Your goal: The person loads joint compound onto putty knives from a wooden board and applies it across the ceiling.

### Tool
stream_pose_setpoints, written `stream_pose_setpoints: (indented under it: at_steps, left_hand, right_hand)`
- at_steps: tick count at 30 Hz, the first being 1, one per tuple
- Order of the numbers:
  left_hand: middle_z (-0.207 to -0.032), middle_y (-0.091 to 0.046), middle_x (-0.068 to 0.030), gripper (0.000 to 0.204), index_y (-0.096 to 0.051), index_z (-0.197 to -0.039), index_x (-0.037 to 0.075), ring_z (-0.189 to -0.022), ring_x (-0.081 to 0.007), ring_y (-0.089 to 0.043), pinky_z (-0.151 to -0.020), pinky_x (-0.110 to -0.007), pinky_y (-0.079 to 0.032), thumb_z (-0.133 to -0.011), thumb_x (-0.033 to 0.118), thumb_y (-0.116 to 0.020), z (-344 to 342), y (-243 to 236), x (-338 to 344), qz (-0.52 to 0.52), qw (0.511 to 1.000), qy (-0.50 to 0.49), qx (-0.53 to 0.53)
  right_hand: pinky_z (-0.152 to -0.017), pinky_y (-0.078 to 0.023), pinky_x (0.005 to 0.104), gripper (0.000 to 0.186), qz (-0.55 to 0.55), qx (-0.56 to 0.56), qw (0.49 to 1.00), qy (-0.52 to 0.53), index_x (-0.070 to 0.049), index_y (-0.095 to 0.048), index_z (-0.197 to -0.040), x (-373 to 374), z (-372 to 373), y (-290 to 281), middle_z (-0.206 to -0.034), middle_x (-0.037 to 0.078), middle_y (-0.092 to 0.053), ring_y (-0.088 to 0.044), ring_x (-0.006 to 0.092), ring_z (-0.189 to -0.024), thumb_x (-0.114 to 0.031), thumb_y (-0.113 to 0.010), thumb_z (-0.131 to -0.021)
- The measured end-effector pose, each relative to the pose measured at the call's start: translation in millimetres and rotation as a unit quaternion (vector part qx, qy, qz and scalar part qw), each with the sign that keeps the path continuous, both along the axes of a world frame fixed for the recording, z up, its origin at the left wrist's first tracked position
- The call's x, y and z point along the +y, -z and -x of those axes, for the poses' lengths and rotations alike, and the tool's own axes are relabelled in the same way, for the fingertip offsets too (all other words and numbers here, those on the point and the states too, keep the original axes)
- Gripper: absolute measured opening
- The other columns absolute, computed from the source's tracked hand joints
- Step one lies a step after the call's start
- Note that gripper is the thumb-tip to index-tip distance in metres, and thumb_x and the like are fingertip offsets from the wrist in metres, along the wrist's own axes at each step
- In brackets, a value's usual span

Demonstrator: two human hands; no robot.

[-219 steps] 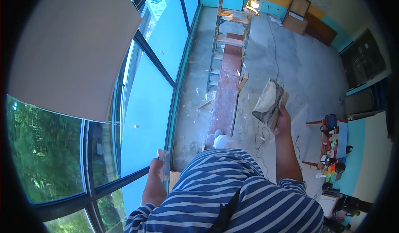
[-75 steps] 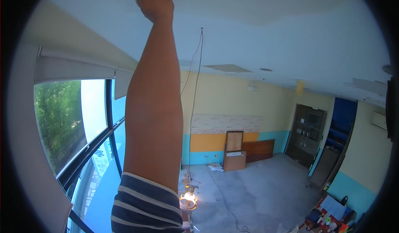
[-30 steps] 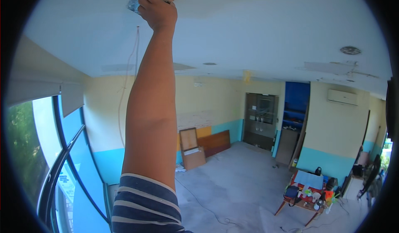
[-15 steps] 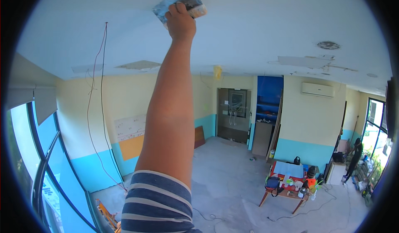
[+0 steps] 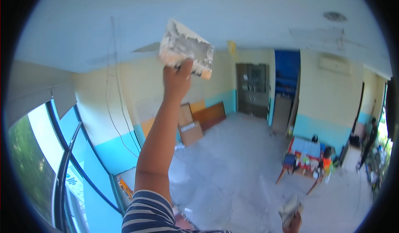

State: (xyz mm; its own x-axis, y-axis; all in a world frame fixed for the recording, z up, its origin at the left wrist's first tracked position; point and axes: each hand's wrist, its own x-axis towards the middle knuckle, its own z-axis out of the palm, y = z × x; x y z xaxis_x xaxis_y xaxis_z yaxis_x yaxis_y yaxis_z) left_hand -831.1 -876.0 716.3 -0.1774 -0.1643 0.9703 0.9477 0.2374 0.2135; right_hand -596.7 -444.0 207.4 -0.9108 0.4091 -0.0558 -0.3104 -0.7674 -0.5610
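Observation:
My left hand (image 5: 178,77) is raised, its fingers closed on a wide, flat spreader (image 5: 185,46) smeared with white and grey compound, tilted with that face toward me. Above is the white ceiling (image 5: 237,13); whether the tool touches it is hard to tell, though it looks apart from it. At the lower right, my right hand (image 5: 296,219) grips a smaller-looking, compound-coated board (image 5: 287,211), blurred and partly cut off by the frame's edge.
Hanging wires (image 5: 109,96) and windows (image 5: 68,150) are on the left. A red table (image 5: 286,168) holds assorted items. Boards (image 5: 212,116) lean by the back wall near a glass door (image 5: 252,87). A person (image 5: 370,139) in dark clothes stands far right. A scaffold (image 5: 124,187) shows below.
My left hand has lowered the spreader from the ceiling and turned its coated face into view. My right hand and board have appeared at the lower right as the view has dipped.

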Motion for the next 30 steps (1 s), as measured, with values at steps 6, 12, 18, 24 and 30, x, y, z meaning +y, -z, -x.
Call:
stream_pose_setpoints:
  at_steps: [6, 12, 18, 24, 30]
  left_hand:
    - [-0.101, -0.064, -0.0193, 0.029, -0.06, -0.106, -0.004, -0.09, -0.0288, -0.064, -0.079, -0.037, -0.051, -0.08, 0.006, -0.069, -68, 232, 65, 0.189, 0.98, -0.051, -0.039]
    - [-0.111, -0.061, -0.0225, 0.036, -0.06, -0.108, -0.003, -0.1, -0.0386, -0.06, -0.086, -0.042, -0.049, -0.073, -0.003, -0.067, -130, 341, 145, 0.272, 0.943, 0.16, -0.106]
    - [-0.114, -0.058, -0.0189, 0.04, -0.059, -0.107, -0.001, -0.106, -0.0392, -0.055, -0.091, -0.044, -0.046, -0.067, -0.001, -0.067, -134, 374, 144, 0.327, 0.919, 0.151, -0.162]
    - [-0.108, -0.06, -0.0191, 0.037, -0.061, -0.105, 0.001, -0.103, -0.0382, -0.057, -0.09, -0.043, -0.047, -0.069, 0.001, -0.067, -130, 393, 139, 0.375, 0.9, 0.12, -0.189]
    - [-0.106, -0.066, -0.0117, 0.034, -0.064, -0.103, 0.006, -0.104, -0.0334, -0.059, -0.094, -0.042, -0.045, -0.069, -0.003, -0.063, -94, 406, 106, 0.358, 0.86, 0.153, -0.331]
  right_hand:
    - [-0.094, -0.049, 0.0444, 0.043, 0.066, -0.026, 0.989, -0.133, 0.003, -0.045, -0.129, -49, 35, -90, -0.12, 0.016, -0.057, -0.06, 0.0301, -0.107, -0.025, -0.047, -0.097]
    - [-0.089, -0.051, 0.0406, 0.04, 0.107, -0.044, 0.978, -0.172, 0.003, -0.047, -0.124, -79, 48, -116, -0.113, 0.016, -0.061, -0.063, 0.0277, -0.101, -0.027, -0.05, -0.096]
    - [-0.088, -0.051, 0.0401, 0.038, 0.089, -0.048, 0.985, -0.139, 0.002, -0.048, -0.123, -72, 27, -116, -0.112, 0.016, -0.061, -0.064, 0.0272, -0.098, -0.026, -0.049, -0.097]
    - [-0.09, -0.051, 0.0409, 0.037, 0.096, -0.058, 0.986, -0.121, 0.003, -0.049, -0.123, -52, 8, -102, -0.112, 0.017, -0.062, -0.064, 0.0278, -0.099, -0.024, -0.046, -0.097]
    - [-0.082, -0.055, 0.0397, 0.036, 0.09, -0.094, 0.98, -0.148, 0.005, -0.051, -0.118, -30, -2, -101, -0.105, 0.016, -0.063, -0.066, 0.0267, -0.091, -0.022, -0.051, -0.095]
